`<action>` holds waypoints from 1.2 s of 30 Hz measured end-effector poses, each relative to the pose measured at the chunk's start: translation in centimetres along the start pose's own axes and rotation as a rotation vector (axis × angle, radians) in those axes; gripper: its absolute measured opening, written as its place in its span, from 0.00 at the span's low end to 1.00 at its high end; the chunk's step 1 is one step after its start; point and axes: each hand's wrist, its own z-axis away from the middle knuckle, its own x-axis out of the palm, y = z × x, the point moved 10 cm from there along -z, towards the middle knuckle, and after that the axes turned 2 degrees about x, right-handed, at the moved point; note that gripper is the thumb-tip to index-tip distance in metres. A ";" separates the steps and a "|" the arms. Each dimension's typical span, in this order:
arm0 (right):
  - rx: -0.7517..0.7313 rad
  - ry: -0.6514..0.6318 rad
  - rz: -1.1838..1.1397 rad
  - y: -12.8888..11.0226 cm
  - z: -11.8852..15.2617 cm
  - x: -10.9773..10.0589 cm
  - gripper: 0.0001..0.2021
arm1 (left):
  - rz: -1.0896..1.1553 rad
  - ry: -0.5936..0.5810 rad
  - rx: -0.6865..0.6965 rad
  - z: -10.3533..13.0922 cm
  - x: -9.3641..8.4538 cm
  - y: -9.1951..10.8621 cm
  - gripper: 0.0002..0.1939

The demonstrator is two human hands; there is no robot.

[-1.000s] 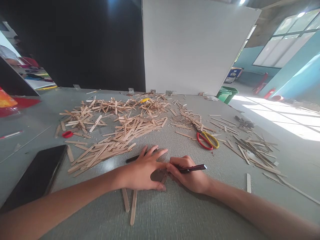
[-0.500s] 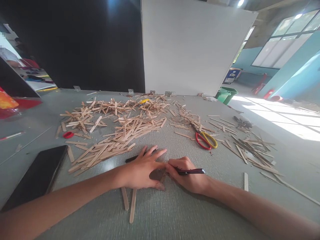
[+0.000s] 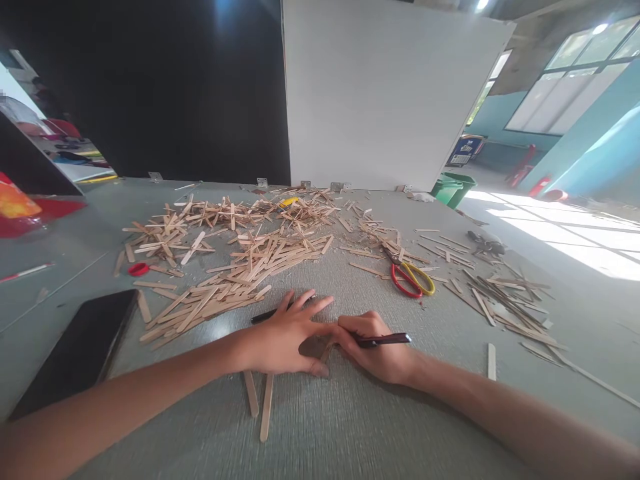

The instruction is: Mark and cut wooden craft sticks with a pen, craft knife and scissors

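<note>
My left hand (image 3: 285, 337) lies spread on the table, its fingers apart, over a small piece between thumb and index finger that is mostly hidden. Two wooden sticks (image 3: 267, 410) stick out from beneath its wrist side. A black object (image 3: 263, 316) shows partly behind the same hand. My right hand (image 3: 373, 347) is closed around a dark pen (image 3: 390, 339), its fingertips touching the left index fingertip. The pen's tip is hidden by the fingers.
Piles of wooden sticks (image 3: 255, 263) spread behind the hands. Red and yellow handled scissors (image 3: 413, 279) lie to the right, near thin strips (image 3: 510, 303). A black phone (image 3: 75, 353) and a red ring (image 3: 139, 269) are at left. Upright panels (image 3: 385, 93) stand behind.
The view has shifted very slightly. Both hands keep nearly the same place and pose, with the pen still in my right hand.
</note>
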 end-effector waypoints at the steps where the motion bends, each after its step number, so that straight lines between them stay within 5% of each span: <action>1: 0.003 -0.002 -0.005 0.0 0.0 0.0 0.18 | 0.003 0.006 0.002 0.0 0.0 0.0 0.26; 25: 0.043 0.019 -0.016 0.1 -0.1 0.0 0.19 | -0.061 -0.005 0.020 0.3 0.3 0.3 0.29; 32: 0.043 0.152 -0.043 0.7 0.2 -1.2 0.18 | -0.255 0.224 0.076 1.2 -0.8 1.1 0.24; 36: 0.051 0.217 -0.030 0.9 0.4 -1.9 0.18 | -0.252 0.288 0.047 1.4 -2.2 1.7 0.13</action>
